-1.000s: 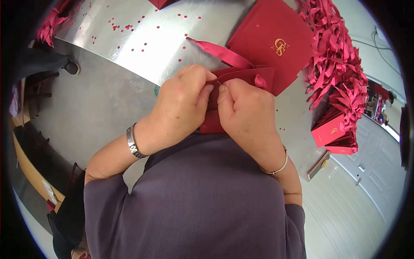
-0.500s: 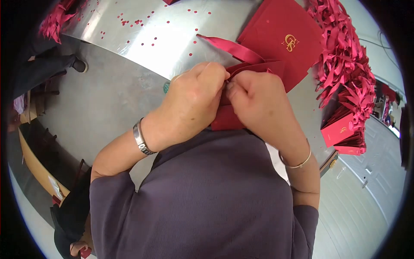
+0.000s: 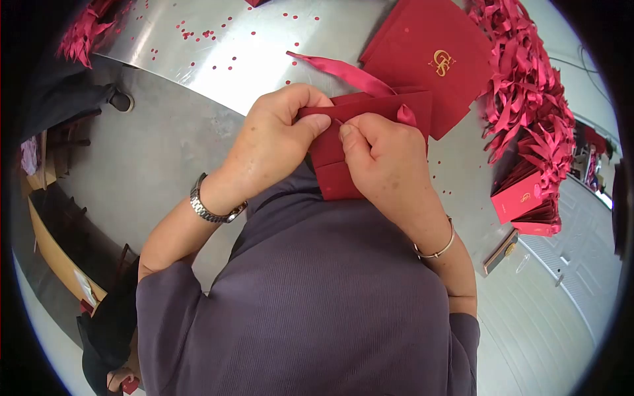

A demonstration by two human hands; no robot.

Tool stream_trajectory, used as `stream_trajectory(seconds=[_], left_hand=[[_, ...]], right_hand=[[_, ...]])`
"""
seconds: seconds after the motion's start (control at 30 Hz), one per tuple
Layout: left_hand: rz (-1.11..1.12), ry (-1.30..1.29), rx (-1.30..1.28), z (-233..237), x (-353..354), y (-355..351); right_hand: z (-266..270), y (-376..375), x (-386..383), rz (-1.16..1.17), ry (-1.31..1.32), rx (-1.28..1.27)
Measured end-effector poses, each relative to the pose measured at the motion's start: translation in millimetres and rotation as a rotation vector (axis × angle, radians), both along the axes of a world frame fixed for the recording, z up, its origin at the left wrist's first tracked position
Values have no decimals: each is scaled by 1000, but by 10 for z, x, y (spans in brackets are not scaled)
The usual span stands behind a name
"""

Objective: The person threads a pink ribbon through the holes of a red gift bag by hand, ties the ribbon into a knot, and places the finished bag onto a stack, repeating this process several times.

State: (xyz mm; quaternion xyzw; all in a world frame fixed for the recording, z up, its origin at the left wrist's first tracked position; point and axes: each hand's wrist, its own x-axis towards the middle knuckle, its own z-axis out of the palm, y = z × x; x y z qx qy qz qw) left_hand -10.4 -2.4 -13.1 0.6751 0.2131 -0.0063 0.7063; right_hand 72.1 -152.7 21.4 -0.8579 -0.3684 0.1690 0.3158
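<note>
Head view: hands drawn apart now, left hand (image 3: 272, 137) clamped on the bag (image 3: 337, 177), right hand (image 3: 388, 150) pinching, fingertips together, at its front.

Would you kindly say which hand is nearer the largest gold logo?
Right. In view, the right hand is below the gold logo, slightly left; the left hand is farther left.

Remotely, I'm reading a gold monogram (image 3: 442, 64), G and S with the middle letter unclear, on the large red bag (image 3: 413, 46); the gold mark (image 3: 526, 197) on the right-hand stack (image 3: 511, 208) is showing too small to read.
</note>
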Motion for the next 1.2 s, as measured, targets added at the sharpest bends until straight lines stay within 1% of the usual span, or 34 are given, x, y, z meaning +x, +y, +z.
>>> stream_trajectory(seconds=[0.1, 0.23, 0.33, 0.37, 0.4, 0.43, 0.47, 0.5, 0.53, 0.57, 0.6, 0.63, 0.67, 0.7, 0.73, 0.77, 0.8, 0.83, 0.87, 0.93, 0.97, 1.03, 1.07, 1.13, 1.2], left_hand=[[-5, 79, -34, 69, 26, 15], [-5, 86, -40, 48, 26, 30], [-4, 31, -19, 5, 24, 40], [-33, -3, 67, -10, 14, 49], [-63, -38, 152, -18, 10, 52], [-65, -39, 151, 2, 17, 36], [-55, -94, 277, 43, 22, 7], [-45, -148, 402, 70, 23, -18], [-47, -147, 402, 77, 25, -35], [-49, -211, 490, 82, 32, -47], [-50, -277, 576, 87, 36, -55], [-52, -280, 574, 97, 34, -56], [-42, -230, 495, 106, 29, -45], [-31, -181, 417, 109, 24, -29], [-28, -181, 416, 85, 26, 6], [-54, -129, 296, 42, 28, 54], [-78, -74, 178, 13, 25, 89], [-113, -80, 227, 30, 25, 114], [-104, -76, 228, 43, 34, 133], [-149, 4, 152, 78, 64, 145], [-146, 4, 150, 113, 81, 159], [-234, 179, 82, 173, 106, 177], [-233, 181, 82, 173, 100, 170], [-167, 214, -55, 169, 81, 158], [-172, 216, -85, 170, 67, 172]], right_hand=[[-8, 9, 10, -13, 24, 23], [-10, 33, 9, -35, 41, 20], [-13, 63, 29, -24, 10, -6], [-27, 68, 32, -27, 10, -6], [-44, 70, 31, 31, -89, -58], [-54, 75, 31, 90, -189, -109], [-22, 90, 26, 89, -190, -109], [40, 112, 11, 119, -272, -149], [72, 129, -5, 148, -354, -188], [67, 143, -20, 145, -354, -189], [62, 155, -36, 168, -422, -204], [61, 157, -41, 191, -491, -221], [54, 143, -26, 189, -494, -223], [42, 121, 2, 166, -408, -171], [28, 100, 24, 146, -322, -118], [11, 79, 25, 153, -321, -117], [-8, 56, 12, 124, -277, -46], [-21, 38, 0, 95, -231, 25], [-28, 20, -3, 105, -228, 28], [-27, -27, -4, 25, -194, 9], [-18, -42, -3, 28, -193, 7], [-2, -62, -2, 49, -205, 14], [2, -64, -2, 50, -204, 15], [6, -63, -6, 79, -205, 16], [28, -46, -13, 88, -220, 17]])
